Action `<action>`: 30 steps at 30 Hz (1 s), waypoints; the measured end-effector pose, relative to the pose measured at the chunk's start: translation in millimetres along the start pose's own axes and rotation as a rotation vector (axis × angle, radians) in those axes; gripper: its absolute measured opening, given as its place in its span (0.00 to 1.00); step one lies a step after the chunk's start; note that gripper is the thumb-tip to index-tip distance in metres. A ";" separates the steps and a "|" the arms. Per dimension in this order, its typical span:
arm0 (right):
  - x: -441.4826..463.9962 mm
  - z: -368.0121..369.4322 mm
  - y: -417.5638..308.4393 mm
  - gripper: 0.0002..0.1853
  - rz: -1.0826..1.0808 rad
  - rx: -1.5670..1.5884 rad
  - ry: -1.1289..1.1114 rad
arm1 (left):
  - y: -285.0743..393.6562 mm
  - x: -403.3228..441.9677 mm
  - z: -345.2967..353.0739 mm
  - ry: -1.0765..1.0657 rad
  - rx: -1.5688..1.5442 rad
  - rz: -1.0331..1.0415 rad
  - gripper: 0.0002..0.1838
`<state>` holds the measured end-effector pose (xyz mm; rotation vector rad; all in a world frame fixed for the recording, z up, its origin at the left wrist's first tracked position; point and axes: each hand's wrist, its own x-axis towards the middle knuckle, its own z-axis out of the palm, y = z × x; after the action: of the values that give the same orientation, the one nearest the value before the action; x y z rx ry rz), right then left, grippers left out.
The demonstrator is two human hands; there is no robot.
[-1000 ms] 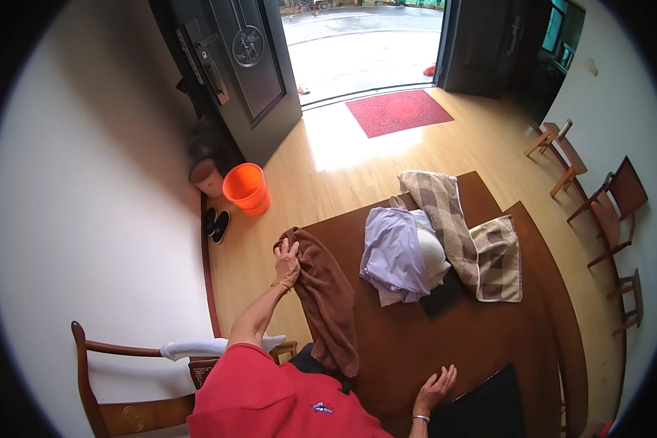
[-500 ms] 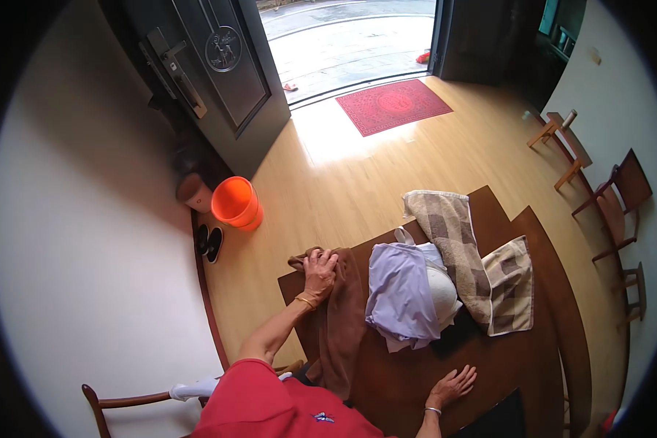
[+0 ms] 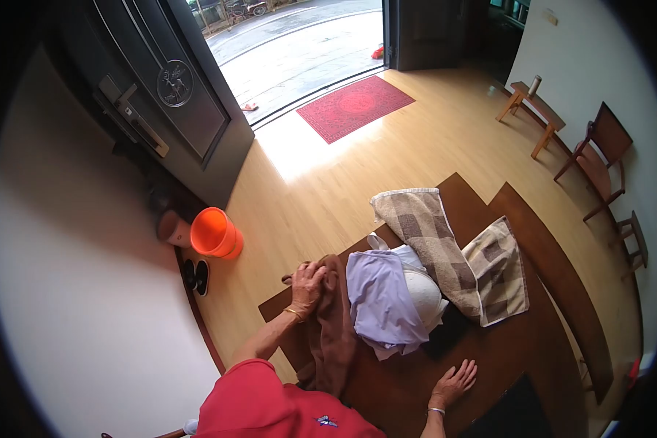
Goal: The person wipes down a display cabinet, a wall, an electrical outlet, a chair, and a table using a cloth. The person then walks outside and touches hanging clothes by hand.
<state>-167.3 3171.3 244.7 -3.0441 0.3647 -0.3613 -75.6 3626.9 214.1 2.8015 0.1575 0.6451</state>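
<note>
My left hand [image 3: 309,286] grips a brown cloth [image 3: 331,321] from above, fingers curled over its far end near the table's left edge. The cloth is bunched and hangs in folds towards my body. My right hand [image 3: 454,382] lies on the dark brown table [image 3: 387,398] with fingers stretched out, holding nothing. Between and beyond my hands lies a lavender garment [image 3: 383,303], with a white bra cup [image 3: 422,293] showing at its right side. A brown checked towel [image 3: 434,241] is spread farther right, part of it folded over.
A dark bench [image 3: 562,285] runs along the table's far right side. An orange bucket [image 3: 217,233] and black slippers [image 3: 196,276] stand on the floor at left. An open door [image 3: 175,95] and a red mat [image 3: 355,108] are ahead. Wooden chairs [image 3: 602,157] line the right wall.
My left hand has drawn the brown cloth slightly to the right, bunching it more beside the lavender garment. My right hand stays on the table. The whole view has turned a little.
</note>
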 end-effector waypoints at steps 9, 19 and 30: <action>0.7 -5.0 -0.7 0.19 0.013 0.017 0.001 | -29.6 -58.0 -38.6 -0.058 0.160 -0.338 0.19; -1.8 13.2 4.4 0.20 -0.016 -0.012 0.083 | -31.9 -56.6 -39.6 -0.046 0.147 -0.349 0.18; 7.5 5.7 -2.3 0.20 0.017 0.041 0.045 | -33.1 -50.5 -40.4 -0.104 0.042 -0.369 0.18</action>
<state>-158.4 3171.9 241.0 -2.9949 0.3797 -0.4320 -140.2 3659.7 219.1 2.7292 0.6538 0.4112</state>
